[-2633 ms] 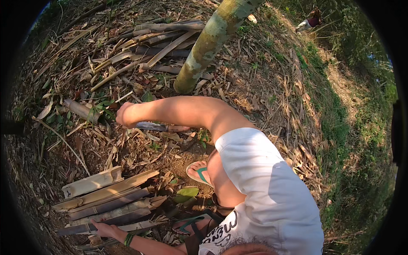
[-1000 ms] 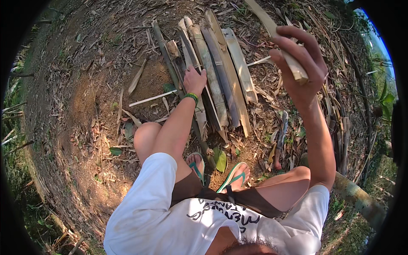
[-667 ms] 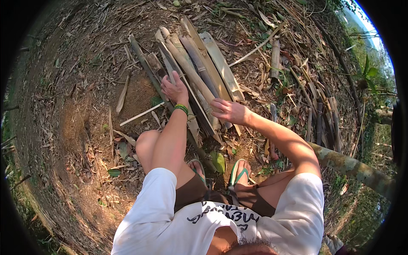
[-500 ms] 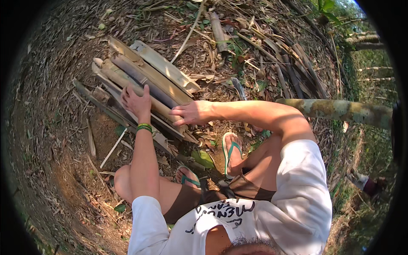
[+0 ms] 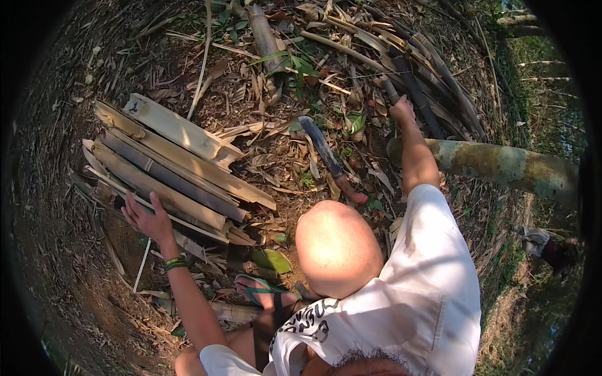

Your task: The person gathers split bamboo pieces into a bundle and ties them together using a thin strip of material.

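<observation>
1. Nearest me, beside the crouching person's bare knee (image 5: 338,250), a sandalled foot (image 5: 263,291) rests next to a green leaf (image 5: 273,260) on the littered ground.
2. To the left, a row of split bamboo slats (image 5: 172,169) lies side by side, some pale and hollow-faced, some dark. I'd call this the part already done: the slats are roughly lined up, though their ends are uneven and nothing I can see binds them.
3. The left hand (image 5: 147,216) is at the row's near edge, fingers spread and gripping nothing; whether it touches the bamboo, I can't tell.
4. Just past the knee, a machete (image 5: 329,156) lies on the ground, no hand on it.
5. Off to the right, the arm stretches past a mottled tree trunk (image 5: 495,160). The right hand (image 5: 402,111) looks closed round the near end of a slim bamboo piece (image 5: 389,89).
6. About that hand is a looser pile of bamboo (image 5: 448,78), which I'd judge the part left, being unsorted.
7. Farther up, a thicker bamboo length (image 5: 263,37) lies apart.
</observation>
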